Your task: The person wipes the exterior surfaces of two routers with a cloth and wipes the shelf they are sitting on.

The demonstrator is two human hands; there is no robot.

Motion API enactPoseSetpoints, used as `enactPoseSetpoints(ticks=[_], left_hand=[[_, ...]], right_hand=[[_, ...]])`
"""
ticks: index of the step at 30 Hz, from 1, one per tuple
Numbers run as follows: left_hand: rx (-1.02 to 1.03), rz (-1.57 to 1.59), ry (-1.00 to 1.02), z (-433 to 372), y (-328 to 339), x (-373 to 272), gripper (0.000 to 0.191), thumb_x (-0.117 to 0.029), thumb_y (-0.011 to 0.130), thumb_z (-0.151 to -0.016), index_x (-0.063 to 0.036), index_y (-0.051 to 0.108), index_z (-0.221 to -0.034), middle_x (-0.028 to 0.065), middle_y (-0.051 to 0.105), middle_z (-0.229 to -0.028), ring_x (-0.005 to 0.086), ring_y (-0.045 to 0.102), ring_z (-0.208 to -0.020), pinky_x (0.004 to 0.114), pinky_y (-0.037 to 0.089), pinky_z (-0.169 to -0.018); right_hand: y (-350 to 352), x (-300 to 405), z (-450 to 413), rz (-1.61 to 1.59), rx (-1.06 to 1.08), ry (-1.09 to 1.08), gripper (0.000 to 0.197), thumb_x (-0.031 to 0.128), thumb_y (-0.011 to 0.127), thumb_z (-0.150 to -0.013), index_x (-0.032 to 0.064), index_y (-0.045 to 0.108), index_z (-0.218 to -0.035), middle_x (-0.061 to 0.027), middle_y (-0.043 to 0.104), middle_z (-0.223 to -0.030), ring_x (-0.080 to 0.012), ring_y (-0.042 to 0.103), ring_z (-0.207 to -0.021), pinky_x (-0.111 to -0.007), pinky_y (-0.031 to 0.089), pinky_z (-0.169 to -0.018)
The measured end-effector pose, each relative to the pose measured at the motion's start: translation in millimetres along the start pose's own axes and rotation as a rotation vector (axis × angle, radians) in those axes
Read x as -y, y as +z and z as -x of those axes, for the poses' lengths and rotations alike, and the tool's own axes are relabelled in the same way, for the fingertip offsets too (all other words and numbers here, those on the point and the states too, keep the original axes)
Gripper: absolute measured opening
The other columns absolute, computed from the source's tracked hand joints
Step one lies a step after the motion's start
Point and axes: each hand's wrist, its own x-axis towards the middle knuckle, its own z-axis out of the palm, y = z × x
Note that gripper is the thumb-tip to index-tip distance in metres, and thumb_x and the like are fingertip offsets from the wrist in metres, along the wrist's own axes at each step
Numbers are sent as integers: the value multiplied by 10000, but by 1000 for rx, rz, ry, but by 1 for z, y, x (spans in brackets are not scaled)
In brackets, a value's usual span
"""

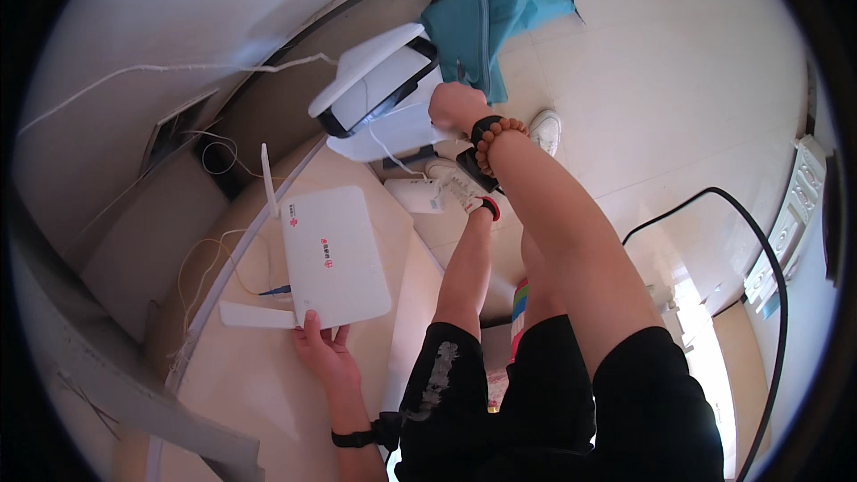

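Observation:
My left hand [326,346] holds the lower edge of a white router [338,254], thumb on top and fingers beneath, over a cream tabletop. Two white antennas stick out from the router, and a blue-tipped yellow cable [274,290] meets its left side. Higher up, my right hand [458,107], with a bead bracelet at the wrist, is curled at the right end of a white device with a black frame [378,84]. The hand hides its own fingertips, so its grip cannot be made out. A white cord hangs from this device towards a small white box [415,195].
A teal fabric bag [495,7] lies on the tiled floor beyond my right hand. Thin cables loop along the table's left edge near a wall opening [175,130]. A grey bar [134,381] crosses the lower left. A thick black cable [770,248] arcs at the right.

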Motion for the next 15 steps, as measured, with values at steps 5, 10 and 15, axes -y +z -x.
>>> enactPoseSetpoints(ticks=[5,10,15], left_hand=[[96,25,-58,4,30,22,510,-286,703,-991,-107,501,-1423,75,613,-1354,210,635,-1206,400,600,-942],[25,-26,31,-5,-15,8,497,-291,721,-983,-92,514,-1388,74,637,-1311,202,653,-1185,406,609,-932],[97,40,20,-7,-4,18,499,-288,726,-980,-89,514,-1386,80,642,-1315,199,658,-1177,404,615,-931]], right_hand=[[-36,-91,-70,161,390,303,310,254,622,-884,-11,753,-976,-165,756,-1057,-349,714,-934,-460,551,-837],[-69,-5,-30,-128,372,235,406,357,547,-911,-17,701,-947,-191,729,-888,-317,683,-791,-429,532,-770],[-39,-51,-53,-400,218,215,378,382,523,-962,48,670,-862,-83,708,-796,-205,664,-690,-376,537,-666]])
